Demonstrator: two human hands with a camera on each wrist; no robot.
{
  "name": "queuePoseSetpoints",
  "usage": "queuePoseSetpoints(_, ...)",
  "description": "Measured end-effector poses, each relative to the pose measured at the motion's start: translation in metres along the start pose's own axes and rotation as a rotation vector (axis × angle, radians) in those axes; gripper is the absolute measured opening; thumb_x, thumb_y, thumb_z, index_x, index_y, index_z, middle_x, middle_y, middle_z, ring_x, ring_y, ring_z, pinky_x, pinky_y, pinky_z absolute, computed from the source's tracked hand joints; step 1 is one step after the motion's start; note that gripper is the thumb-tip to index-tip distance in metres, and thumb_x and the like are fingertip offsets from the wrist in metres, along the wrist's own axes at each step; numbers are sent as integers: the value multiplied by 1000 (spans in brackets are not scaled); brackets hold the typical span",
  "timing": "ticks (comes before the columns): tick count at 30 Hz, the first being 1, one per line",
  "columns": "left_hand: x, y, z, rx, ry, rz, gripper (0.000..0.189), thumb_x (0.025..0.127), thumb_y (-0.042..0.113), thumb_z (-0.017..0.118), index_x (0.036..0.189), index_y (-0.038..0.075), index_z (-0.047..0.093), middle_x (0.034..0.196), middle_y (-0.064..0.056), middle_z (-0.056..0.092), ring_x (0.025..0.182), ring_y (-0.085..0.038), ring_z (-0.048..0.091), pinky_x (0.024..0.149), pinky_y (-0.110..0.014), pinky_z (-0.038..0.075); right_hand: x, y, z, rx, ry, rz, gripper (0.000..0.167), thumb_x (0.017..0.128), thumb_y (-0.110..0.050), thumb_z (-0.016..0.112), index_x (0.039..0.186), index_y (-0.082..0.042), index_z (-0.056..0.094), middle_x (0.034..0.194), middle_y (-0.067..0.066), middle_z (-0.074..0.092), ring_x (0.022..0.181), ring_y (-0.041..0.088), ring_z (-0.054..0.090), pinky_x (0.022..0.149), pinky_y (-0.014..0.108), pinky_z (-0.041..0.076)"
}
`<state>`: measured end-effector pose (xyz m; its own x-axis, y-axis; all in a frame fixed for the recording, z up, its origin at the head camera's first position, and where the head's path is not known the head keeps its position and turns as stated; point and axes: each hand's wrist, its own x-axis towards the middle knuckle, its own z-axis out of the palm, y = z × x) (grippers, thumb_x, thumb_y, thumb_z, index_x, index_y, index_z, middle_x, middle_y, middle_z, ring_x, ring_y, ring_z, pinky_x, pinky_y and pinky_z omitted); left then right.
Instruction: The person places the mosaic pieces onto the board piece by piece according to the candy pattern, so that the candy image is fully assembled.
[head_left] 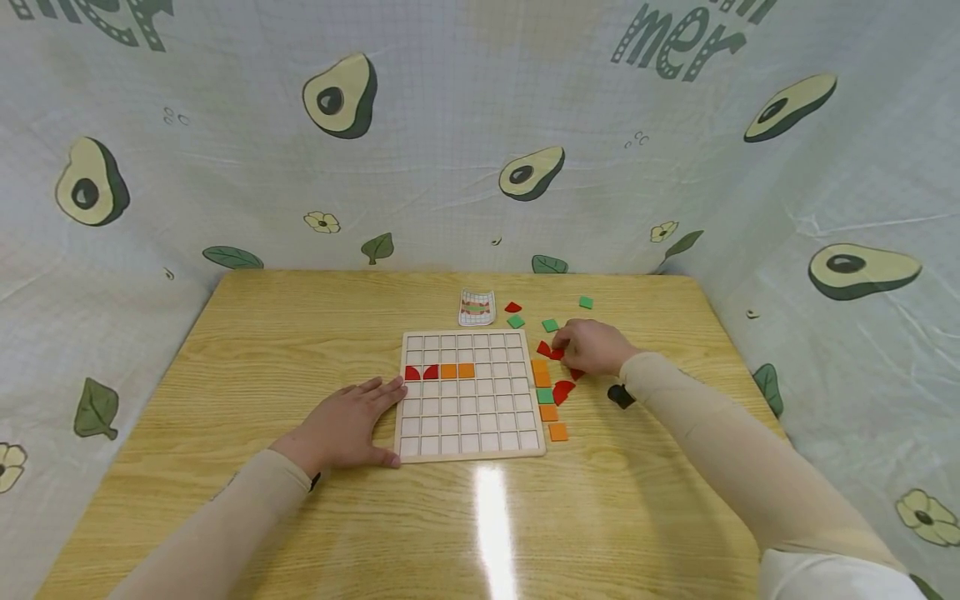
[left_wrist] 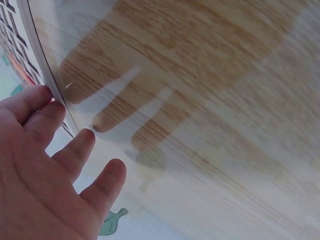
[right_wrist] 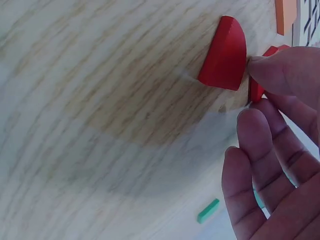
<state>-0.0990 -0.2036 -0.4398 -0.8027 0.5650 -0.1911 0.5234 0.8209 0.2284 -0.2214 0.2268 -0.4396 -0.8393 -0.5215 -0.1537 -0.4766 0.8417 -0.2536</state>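
Observation:
A wooden grid board [head_left: 468, 425] lies on the table. In its third row sit two red quarter-circle tiles [head_left: 412, 373] and two orange square tiles [head_left: 448, 372]. My left hand [head_left: 347, 427] rests with fingers spread against the board's left edge. Right of the board, my right hand [head_left: 594, 347] pinches a red quarter-circle tile [right_wrist: 256, 90] between thumb and fingers, low over the table. Another red tile [right_wrist: 226, 57] lies beside the thumb in the right wrist view.
Orange squares [head_left: 558, 432] and a green square [head_left: 545, 396] line the board's right side. More green squares [head_left: 586, 302] and a red tile [head_left: 513, 307] lie farther back. A pattern card [head_left: 477, 308] is behind the board. A patterned cloth [head_left: 450, 167] hangs around the table.

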Motion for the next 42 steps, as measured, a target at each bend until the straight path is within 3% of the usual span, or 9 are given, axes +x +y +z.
queuePoseSetpoints(7,-1,0,0,1,3,-3,104,74,66,76,154,10,40,159,-7,35,143,-37,31,111,-57,31,7,-8,2,-56,52,-19,32,88,-26,75,117,-12,73,105,2,64,80,14,56,74,34,54)
queuePoseSetpoints(11,-1,-1,2,-1,5,-3,105,73,67,76,154,10,40,159,-7,35,144,-37,31,111,-57,30,14,-14,4,-43,51,-58,27,92,-21,71,118,-12,73,101,1,64,78,14,55,71,32,53)
queuePoseSetpoints(16,0,0,1,-3,9,3,104,74,67,76,154,10,40,159,-7,35,143,-37,31,111,-56,30,20,-16,6,-49,31,-27,22,94,-21,70,114,-13,75,97,-2,68,76,14,56,72,32,53)
queuePoseSetpoints(21,-1,1,0,-6,-4,-5,104,74,66,76,154,10,39,159,-6,34,144,-36,30,111,-56,30,21,-17,7,-67,53,-20,20,92,-18,70,111,-14,76,101,-1,69,77,14,59,72,34,54)
queuePoseSetpoints(30,-2,1,-3,-10,-13,-14,104,74,65,76,154,10,39,160,-5,33,145,-36,30,109,-58,32,21,-15,10,-55,74,-94,22,89,-20,76,110,-15,77,99,-1,62,74,12,56,67,31,52)
queuePoseSetpoints(35,-2,2,-3,-14,-16,-18,104,74,65,76,154,11,39,160,-5,33,145,-35,30,110,-58,32,22,-14,13,-81,85,-91,25,90,-20,74,115,-15,74,101,-1,64,79,13,58,72,33,54)
queuePoseSetpoints(42,-2,0,-1,-3,-9,-13,104,74,66,76,154,11,39,160,-5,33,144,-36,30,109,-57,32,22,-15,13,-80,72,-97,30,91,-17,71,121,-16,72,102,-1,63,72,12,53,66,31,51)
